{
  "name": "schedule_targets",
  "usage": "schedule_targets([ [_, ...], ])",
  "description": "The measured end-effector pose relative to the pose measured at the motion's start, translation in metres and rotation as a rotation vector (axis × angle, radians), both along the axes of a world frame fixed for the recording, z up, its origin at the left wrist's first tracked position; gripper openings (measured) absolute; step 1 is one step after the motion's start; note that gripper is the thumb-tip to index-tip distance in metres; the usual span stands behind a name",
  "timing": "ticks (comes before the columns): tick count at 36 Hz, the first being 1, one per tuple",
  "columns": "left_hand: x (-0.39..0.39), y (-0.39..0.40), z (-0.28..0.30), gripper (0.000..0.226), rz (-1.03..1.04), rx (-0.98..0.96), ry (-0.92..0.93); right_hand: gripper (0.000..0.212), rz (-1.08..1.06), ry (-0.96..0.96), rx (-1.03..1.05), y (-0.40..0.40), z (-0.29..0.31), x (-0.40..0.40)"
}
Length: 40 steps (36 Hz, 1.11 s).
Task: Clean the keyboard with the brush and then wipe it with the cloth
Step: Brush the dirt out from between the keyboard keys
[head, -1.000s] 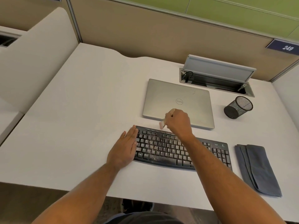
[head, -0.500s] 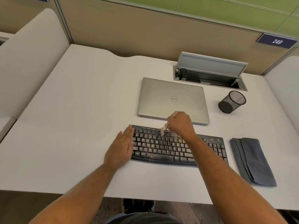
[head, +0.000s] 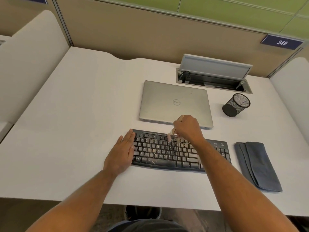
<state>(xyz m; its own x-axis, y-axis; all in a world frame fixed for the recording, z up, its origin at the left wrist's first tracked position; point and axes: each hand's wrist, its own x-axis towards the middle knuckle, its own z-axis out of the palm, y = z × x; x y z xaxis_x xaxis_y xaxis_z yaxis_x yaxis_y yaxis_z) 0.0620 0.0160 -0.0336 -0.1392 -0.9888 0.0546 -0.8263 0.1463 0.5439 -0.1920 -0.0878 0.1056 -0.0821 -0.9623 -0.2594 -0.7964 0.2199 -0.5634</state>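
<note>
While the keyboard (head: 180, 152) is lying along the near edge of the counter (head: 75, 131), speckled with pale crumbs across its middle rows, I am reading this as the brushing step, well short of done. My right hand (head: 188, 128) is clenching around the brush (head: 170, 134), its pale bristles touching the upper key rows near the centre. My left hand (head: 122, 153) is lying flat with straight fingers, pressing against the keyboard's left end and grasping nothing, steadying it by my guess. The cloth (head: 257, 166) is sitting folded and untouched just right of the keyboard.

Judging from the debris, the next move is calling for more strokes down through the lower rows, then across toward the number pad, before reaching for the cloth.

Behind the keyboard a closed laptop (head: 173, 101) is resting, with a mesh cup (head: 236, 104) to its right and an open cable hatch (head: 214, 77) beyond.

My right forearm is covering part of the right-hand keys, so I cannot judge the dirt there. Most of the brush handle is hiding inside my fist, and the bristles are blurring.
</note>
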Motion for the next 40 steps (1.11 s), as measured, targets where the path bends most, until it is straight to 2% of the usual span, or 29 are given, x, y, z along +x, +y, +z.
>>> schedule_targets([
  [3,0.0,0.0,0.001,0.062,0.001,0.008,0.013,0.024,-0.041,-0.026,-0.05,-0.001,-0.001,-0.002],
  [7,0.0,0.0,0.0,0.063,-0.004,0.006,0.009,0.021,-0.017,-0.026,0.012,-0.001,-0.002,-0.007],
  [11,-0.001,0.001,0.002,0.064,0.003,0.013,0.014,0.024,-0.039,0.016,-0.072,0.0,-0.002,-0.013],
  [22,-0.001,0.0,0.001,0.065,0.003,0.024,0.008,0.021,-0.024,-0.018,-0.005,-0.001,-0.005,-0.028],
  [40,-0.001,0.0,-0.002,0.063,0.027,0.07,0.008,0.024,-0.077,0.004,-0.069,0.003,-0.006,-0.044],
])
